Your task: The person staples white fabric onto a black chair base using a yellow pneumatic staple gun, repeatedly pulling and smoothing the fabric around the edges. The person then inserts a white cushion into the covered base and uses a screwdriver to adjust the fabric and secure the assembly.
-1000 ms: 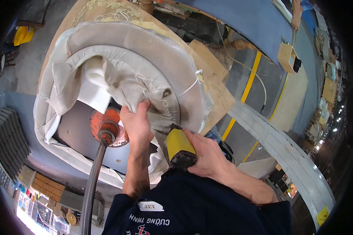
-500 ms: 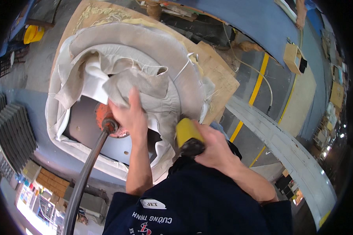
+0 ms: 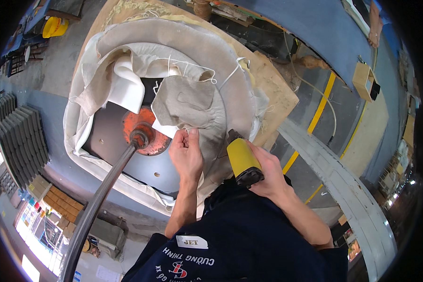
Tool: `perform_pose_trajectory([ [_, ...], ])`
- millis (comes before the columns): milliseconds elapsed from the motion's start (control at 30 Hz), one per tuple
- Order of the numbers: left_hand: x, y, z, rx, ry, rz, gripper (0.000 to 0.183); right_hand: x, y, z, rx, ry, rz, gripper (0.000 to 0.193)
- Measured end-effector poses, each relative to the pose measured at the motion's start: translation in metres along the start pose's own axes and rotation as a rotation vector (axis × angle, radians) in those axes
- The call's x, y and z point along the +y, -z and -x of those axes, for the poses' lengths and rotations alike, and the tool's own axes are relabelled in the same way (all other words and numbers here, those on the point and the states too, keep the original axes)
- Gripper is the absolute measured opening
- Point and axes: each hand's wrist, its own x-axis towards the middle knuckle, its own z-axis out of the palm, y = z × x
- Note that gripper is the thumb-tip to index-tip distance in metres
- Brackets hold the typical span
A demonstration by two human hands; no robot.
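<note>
A rounded upholstered piece (image 3: 127, 35) covered in beige fabric lies before me with its dark hollow middle exposed. Across its inner side hangs a loose beige fabric flap (image 3: 185, 101), with thin white cords along its upper edge. My left hand (image 3: 187, 155) is closed, thumb and fingertips pinching the flap's near edge. In my right hand (image 3: 273, 177) is a yellow and black staple gun (image 3: 243, 160), its nose pointing at the cover's right side, apparently just apart from it. An orange round plate (image 3: 157, 140) with a metal pole (image 3: 105, 188) sits inside the hollow, left of my left hand.
Under the piece is a wooden board (image 3: 279, 94) with thread scraps. A grey metal beam (image 3: 333, 174) runs along the right, beyond yellow floor lines (image 3: 322, 103). A blue-topped table (image 3: 310, 28) stands far right, and a stack of grey panels (image 3: 21, 136) at left.
My left hand has moved right and nearer me, from raised over the cloth to pinching the flap's edge. The flap now lies flatter. The staple gun has shifted slightly right, its nose now showing.
</note>
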Motion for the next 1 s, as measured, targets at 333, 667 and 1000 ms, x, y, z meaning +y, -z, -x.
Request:
perform_pose_trajectory([
  [333, -0.016, -0.002, -0.019, 0.001, 0.114, 0.152, 0.025, -0.042, -0.008, -0.035, -0.206, -0.182, 0.079, 0.089],
  [667, -0.006, -0.001, -0.033, -0.046, 0.154, 0.262, 0.020, -0.055, 0.001, -0.039, -0.336, -0.250, 0.093, 0.098],
  [1000, 0.000, -0.011, -0.039, -0.017, 0.145, 0.337, 0.019, -0.062, -0.004, -0.046, -0.355, -0.306, 0.139, 0.091],
])
